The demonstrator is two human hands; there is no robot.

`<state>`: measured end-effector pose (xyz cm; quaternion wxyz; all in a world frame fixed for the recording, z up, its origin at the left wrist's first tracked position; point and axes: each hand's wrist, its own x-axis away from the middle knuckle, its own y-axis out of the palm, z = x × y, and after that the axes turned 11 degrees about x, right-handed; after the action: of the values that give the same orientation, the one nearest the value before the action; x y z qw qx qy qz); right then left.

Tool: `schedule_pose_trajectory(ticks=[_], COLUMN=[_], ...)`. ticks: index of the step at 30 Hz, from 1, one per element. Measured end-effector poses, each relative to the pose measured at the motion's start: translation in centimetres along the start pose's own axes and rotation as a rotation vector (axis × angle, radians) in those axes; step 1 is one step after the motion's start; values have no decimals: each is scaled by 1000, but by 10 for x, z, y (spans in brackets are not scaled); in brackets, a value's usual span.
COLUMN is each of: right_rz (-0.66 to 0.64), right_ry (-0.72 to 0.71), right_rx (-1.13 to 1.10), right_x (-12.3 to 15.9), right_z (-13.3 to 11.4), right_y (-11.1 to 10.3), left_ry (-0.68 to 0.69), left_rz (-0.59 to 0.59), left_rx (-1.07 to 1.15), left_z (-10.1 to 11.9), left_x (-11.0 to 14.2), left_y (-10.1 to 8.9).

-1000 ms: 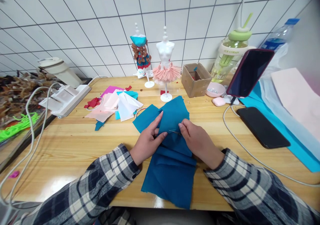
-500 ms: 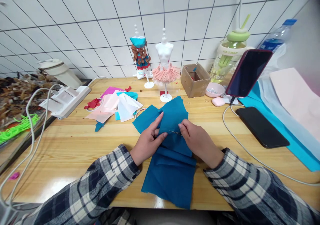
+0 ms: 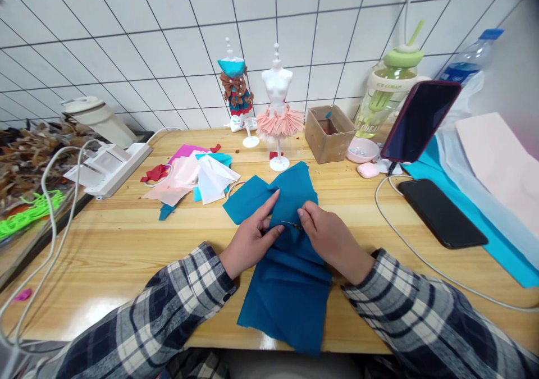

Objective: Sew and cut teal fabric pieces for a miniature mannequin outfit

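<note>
A dark teal cloth lies in front of me, with its upper part folded and lifted. My left hand grips the folded part, index finger stretched along the cloth and thumb pressed at the fold's lower edge. Closed at the cloth's right side is my right hand. From under its fingers a thin, pointed metal tool sticks out leftward across the teal fold toward my left thumb; the handle is hidden, so its exact kind is unclear. Behind the cloth stands a white mini dress form with a pink pleated skirt.
Cloth scraps lie to the left, near a white power strip with looping cables. A second dressed form, a cardboard box and a drink bottle stand behind. At right are a propped phone and a flat phone.
My right hand and the metal tool have shifted slightly left and down over the cloth. My left hand stays nearly in place, holding the fold.
</note>
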<state>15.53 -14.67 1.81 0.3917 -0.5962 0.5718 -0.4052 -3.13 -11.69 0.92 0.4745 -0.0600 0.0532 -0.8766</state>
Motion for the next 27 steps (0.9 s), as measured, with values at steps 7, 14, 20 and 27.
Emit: schedule_pose_trajectory(ticks=[7, 14, 20, 27], right_rz=[15, 14, 13, 26], right_ry=[-5, -7, -23, -20], right_rx=[17, 4, -15, -13], right_x=[1, 1, 2, 1], right_z=[2, 1, -1, -2], right_y=[3, 2, 2, 4], left_ry=[-8, -1, 25, 37], left_rz=[10, -3, 0, 5], left_rx=[-8, 22, -21, -37], left_z=[0, 1, 0, 0], left_x=[0, 0, 0, 0], left_y=[0, 1, 1, 1])
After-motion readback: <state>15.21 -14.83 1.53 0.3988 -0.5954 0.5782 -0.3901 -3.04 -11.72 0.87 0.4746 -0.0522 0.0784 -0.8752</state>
